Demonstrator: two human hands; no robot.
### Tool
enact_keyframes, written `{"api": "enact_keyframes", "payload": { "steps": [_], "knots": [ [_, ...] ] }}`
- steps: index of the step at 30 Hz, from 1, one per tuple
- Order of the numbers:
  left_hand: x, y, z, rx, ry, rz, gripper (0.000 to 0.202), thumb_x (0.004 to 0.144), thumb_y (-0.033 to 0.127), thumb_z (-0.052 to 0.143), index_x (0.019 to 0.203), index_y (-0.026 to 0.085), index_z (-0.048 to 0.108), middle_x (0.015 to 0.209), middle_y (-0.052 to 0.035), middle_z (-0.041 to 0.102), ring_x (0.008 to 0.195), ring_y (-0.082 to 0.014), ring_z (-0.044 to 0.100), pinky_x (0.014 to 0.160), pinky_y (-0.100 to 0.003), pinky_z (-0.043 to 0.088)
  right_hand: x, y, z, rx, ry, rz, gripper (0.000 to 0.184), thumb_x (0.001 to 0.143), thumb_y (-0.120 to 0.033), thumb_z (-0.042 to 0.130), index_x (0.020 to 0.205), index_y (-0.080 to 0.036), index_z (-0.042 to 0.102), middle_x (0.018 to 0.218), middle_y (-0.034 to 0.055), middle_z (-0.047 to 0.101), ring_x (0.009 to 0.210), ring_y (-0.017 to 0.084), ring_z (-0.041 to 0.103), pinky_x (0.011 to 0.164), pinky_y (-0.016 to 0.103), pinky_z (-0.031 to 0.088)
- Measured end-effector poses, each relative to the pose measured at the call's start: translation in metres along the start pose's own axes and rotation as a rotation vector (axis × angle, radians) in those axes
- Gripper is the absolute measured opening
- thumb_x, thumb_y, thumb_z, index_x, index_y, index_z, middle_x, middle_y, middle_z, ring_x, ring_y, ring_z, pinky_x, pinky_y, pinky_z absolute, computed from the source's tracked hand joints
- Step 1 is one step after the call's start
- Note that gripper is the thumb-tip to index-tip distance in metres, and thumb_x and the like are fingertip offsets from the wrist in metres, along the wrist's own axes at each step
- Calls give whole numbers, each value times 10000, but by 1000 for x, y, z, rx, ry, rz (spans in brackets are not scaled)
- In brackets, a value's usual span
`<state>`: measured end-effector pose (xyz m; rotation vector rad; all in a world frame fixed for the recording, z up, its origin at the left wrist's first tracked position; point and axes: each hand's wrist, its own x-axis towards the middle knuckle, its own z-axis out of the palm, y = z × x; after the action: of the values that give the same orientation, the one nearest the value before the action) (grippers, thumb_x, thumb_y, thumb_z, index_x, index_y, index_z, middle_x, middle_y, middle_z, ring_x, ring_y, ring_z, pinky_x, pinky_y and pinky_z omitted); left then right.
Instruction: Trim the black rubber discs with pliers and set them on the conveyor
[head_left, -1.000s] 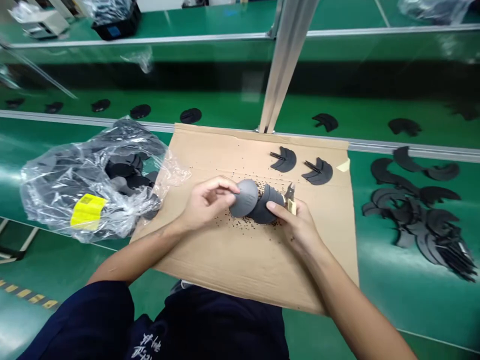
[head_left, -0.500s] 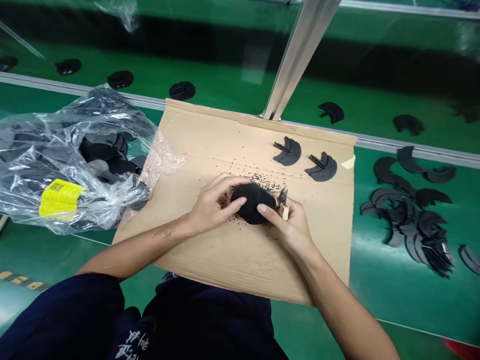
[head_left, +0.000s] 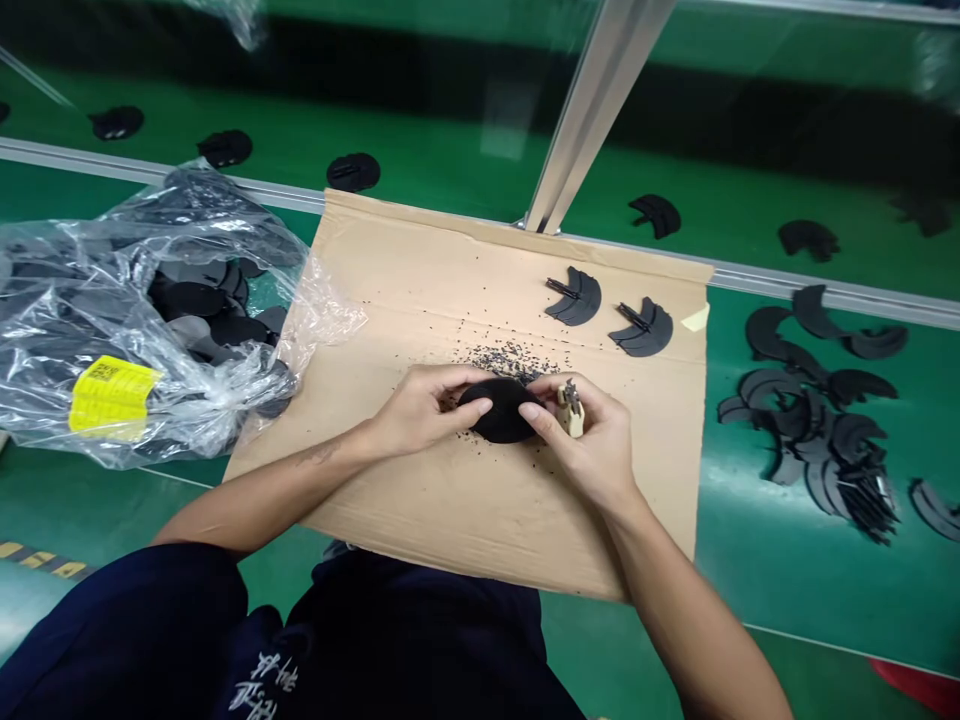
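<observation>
Over the middle of the cardboard sheet (head_left: pixel 420 520), the left hand (head_left: pixel 421 408) and right hand (head_left: pixel 600 440) pinch opposite sides of a black disc (head_left: pixel 501 418) with their fingers; the right also holds pale-handled pliers (head_left: pixel 574 418). A steady, even grip, plier tips clear of the disc, should serve best.

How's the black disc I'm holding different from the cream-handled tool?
The black disc is broad and rounded; the cream-handled tool is narrower. The disc looks black throughout; the tool also shows cream. Left hand and right hand grip the disc; only the right holds the tool. Both are over cardboard.
</observation>
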<state>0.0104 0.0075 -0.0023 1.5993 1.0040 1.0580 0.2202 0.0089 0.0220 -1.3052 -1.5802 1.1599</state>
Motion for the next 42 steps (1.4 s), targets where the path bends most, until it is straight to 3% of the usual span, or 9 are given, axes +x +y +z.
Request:
{"api": "enact_keyframes", "payload": {
  "steps": [4,7,10,15,19,25,34,42],
  "knots": [
    [-2,4,1,131,-13,114,225,871,232,714,1091,204,748,1039,-60,790,925,-167,747,847,-276,611,-1,4,1,-133,-36,-230,107,859,-299,716,848,-218,648,769,5,651,681,148,586,656,300,476],
    [-3,4,3,1,21,33,272,866,273,743,1130,208,741,1069,-71,783,934,-167,744,812,-267,615,-2,8,3,-147,-14,-417,78,864,-198,699,852,-224,627,786,15,678,700,154,616,661,309,491],
    [-3,5,4,-122,50,-11,274,836,370,790,1054,205,774,1006,-74,787,898,-170,736,781,-277,613,-3,12,6,-135,47,-579,142,845,-128,707,885,-231,619,796,21,691,700,158,623,659,317,499],
    [-1,5,4,-28,86,187,246,868,368,761,1045,198,780,968,-70,789,880,-156,726,787,-286,600,-4,18,9,-188,83,-691,177,840,-129,722,943,-231,621,798,26,690,676,163,621,631,327,496],
    [1,6,0,140,87,384,231,922,315,705,1102,177,749,965,-76,785,893,-154,726,811,-297,582,-3,21,10,-259,55,-726,157,855,-121,689,953,-222,618,816,36,704,674,167,628,633,336,482],
    [1,6,-3,246,81,479,205,941,298,677,1081,162,738,934,-78,782,867,-154,733,798,-294,582,-2,24,9,-314,9,-722,154,889,-114,573,990,-220,620,862,53,719,703,174,627,651,342,470],
    [1,8,-3,226,114,423,168,882,252,752,1031,175,754,883,-54,785,819,-137,735,762,-265,597,0,21,9,-288,2,-711,132,892,-109,612,969,-216,618,817,41,707,686,159,621,644,325,466],
    [-1,6,-3,124,16,290,234,922,247,700,1143,171,721,1022,-81,778,970,-152,731,884,-288,599,-1,16,10,-174,-31,-621,157,863,-114,679,944,-225,603,824,26,673,711,160,622,665,319,491]
  ]
}}
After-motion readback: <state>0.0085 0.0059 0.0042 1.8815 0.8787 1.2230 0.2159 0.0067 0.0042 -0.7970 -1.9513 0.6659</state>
